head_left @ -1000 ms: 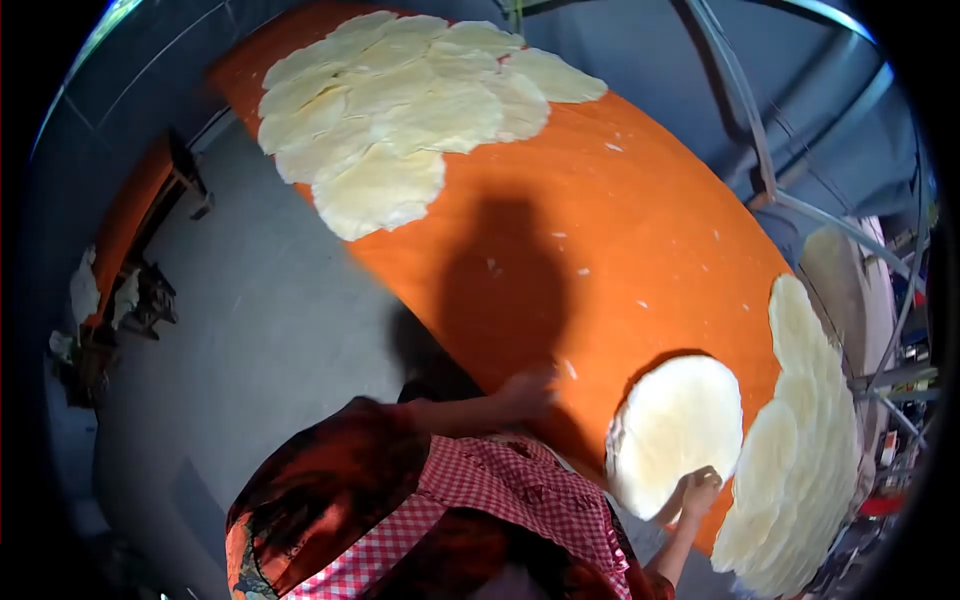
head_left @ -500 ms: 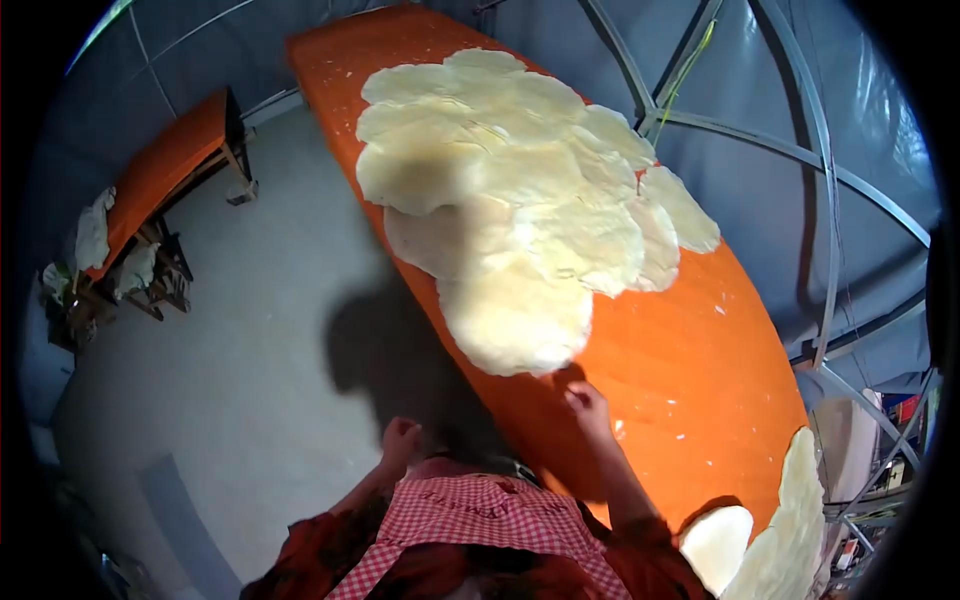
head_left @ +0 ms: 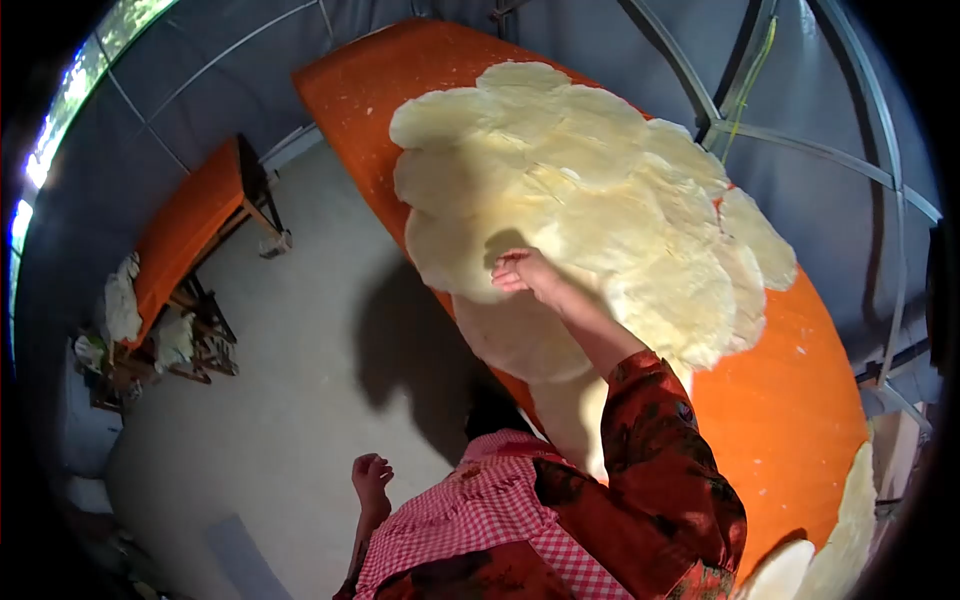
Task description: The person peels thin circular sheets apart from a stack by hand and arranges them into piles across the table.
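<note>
Thin round pale sheets (head_left: 600,220) lie overlapping on a long orange-covered table (head_left: 780,420). Over the sheets near the table's left edge is my right hand (head_left: 522,272), its fingers curled, its shadow falling just beside it; whether it touches a sheet or holds anything is hidden. My left hand (head_left: 371,478) hangs above the grey floor, left of the checked apron, with its fingers bent inward and nothing visible in it. A thick white round stack (head_left: 780,572) shows partly at the lower right, next to more pale sheets (head_left: 848,525).
At the left stands a second orange-covered table (head_left: 190,235) with stools (head_left: 205,340) and pale cloths (head_left: 123,305) by it. Metal frame poles (head_left: 800,150) and a grey tarpaulin wall run behind the long table. Grey floor (head_left: 280,400) lies between the two tables.
The view has swung from the white stack toward the overlapping sheets. My right hand has left the stack and reached forward over the sheets. My left hand is now out over the floor.
</note>
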The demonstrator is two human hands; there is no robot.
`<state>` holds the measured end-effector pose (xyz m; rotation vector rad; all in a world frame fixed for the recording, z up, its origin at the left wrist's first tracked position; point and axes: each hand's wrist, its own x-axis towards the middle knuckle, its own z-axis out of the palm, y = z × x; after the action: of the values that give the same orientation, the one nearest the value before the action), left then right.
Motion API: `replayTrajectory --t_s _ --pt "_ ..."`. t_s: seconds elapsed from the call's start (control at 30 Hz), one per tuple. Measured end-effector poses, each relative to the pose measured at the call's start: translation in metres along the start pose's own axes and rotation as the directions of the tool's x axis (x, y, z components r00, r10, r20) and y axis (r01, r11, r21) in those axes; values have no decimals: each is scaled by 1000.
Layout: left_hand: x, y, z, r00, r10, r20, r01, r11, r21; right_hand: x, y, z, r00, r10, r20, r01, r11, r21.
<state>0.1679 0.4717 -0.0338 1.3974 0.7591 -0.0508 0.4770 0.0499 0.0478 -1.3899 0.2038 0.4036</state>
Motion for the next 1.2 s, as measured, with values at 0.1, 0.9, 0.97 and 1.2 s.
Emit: replayTrajectory --t_s 0.1,0.9,0.97,1.2 --pt "86 35 12 997 -32 77 32 999 -4 87 -37 7 999 -9 -48 13 996 87" --pt "504 259 160 794 -329 511 246 943 225 547 -124 -41 632 -55 -773 -63 991 -121" --pt "509 289 190 761 -350 546 215 930 297 520 -145 -51 673 -91 -734 99 995 -33" --pt "537 333 315 664 -120 738 27 990 136 458 -122 -31 537 326 -778 -231 944 236"
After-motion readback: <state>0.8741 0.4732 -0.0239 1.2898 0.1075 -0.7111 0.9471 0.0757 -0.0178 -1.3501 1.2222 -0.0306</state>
